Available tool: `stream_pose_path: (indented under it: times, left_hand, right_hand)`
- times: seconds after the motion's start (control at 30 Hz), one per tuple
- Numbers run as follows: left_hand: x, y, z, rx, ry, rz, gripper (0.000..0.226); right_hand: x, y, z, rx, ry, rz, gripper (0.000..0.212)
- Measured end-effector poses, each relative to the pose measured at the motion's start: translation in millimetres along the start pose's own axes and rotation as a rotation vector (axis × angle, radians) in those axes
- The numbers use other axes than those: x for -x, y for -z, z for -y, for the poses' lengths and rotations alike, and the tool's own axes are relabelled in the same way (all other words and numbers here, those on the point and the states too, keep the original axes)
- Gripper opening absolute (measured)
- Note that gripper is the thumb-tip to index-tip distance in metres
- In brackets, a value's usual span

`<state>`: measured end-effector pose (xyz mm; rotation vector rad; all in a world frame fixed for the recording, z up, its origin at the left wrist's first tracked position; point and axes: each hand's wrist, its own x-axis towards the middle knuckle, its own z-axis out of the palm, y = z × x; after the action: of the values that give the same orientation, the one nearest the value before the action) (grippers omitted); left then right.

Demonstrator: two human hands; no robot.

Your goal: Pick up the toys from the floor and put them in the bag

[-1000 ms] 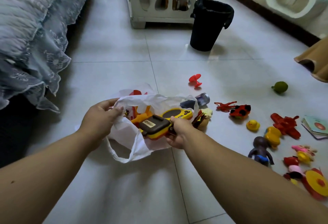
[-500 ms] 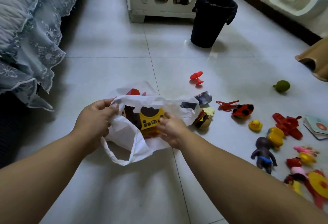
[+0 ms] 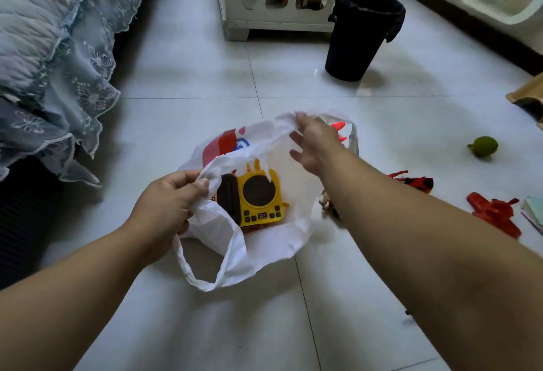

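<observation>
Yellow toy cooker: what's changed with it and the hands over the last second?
The right hand let go of the yellow toy cooker, which now lies inside the white bag, and reached forward to the bag's far rim, fingers spread. The left hand still pinches the near rim. The green ball has not moved.

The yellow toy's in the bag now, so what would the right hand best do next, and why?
Probably reach on past the bag's far rim for the small red toy behind it. The right hand is open, empty and nearly there, the left hand holds the mouth open, and the yellow toy lies inside.
</observation>
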<state>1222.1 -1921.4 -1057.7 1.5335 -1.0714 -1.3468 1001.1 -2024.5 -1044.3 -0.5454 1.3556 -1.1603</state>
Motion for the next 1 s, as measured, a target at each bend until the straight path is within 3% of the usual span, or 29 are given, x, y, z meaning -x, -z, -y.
stream_pose_path:
  times: [0.17, 0.3, 0.43, 0.53, 0.63, 0.73, 0.83, 1.0]
  left_hand:
    - [2.5, -14.3, -8.2, 0.007, 0.001, -0.003, 0.017]
    - [-0.6, -27.5, -13.4, 0.123, 0.042, -0.002, 0.020]
    - [-4.2, -40.8, -15.8, 0.135, 0.044, -0.002, 0.018]
    - [-7.0, -47.6, -18.0, 0.156, 0.032, -0.010, 0.017]
    - [-8.7, -49.0, -20.1, 0.216, 0.028, -0.005, 0.020]
    - [-5.4, -45.5, -17.6, 0.218, 0.058, -0.004, 0.020]
    - [0.1, -44.7, -14.3, 0.211, 0.088, 0.003, 0.020]
    - [6.7, -47.2, -12.1, 0.156, 0.123, 0.024, 0.018]
  right_hand:
    - [18.8, 24.8, 5.2, 0.256, 0.086, 0.156, 0.047]
    - [48.6, 81.3, -28.5, 0.600, 0.182, 0.013, 0.042]
    - [64.7, 146.5, -74.0, 0.936, 0.138, -0.209, 0.030]
    - [41.9, 177.3, -96.6, 1.247, 0.072, -0.200, 0.042]
    - [1.2, 185.8, -107.3, 1.488, 0.149, -0.137, 0.058]
    - [-33.8, 175.1, -106.2, 1.530, 0.130, -0.105, 0.066]
    - [-51.2, 168.7, -106.5, 1.501, -0.091, -0.078, 0.056]
    - [-23.4, 188.2, -136.2, 1.411, -0.120, -0.120, 0.043]
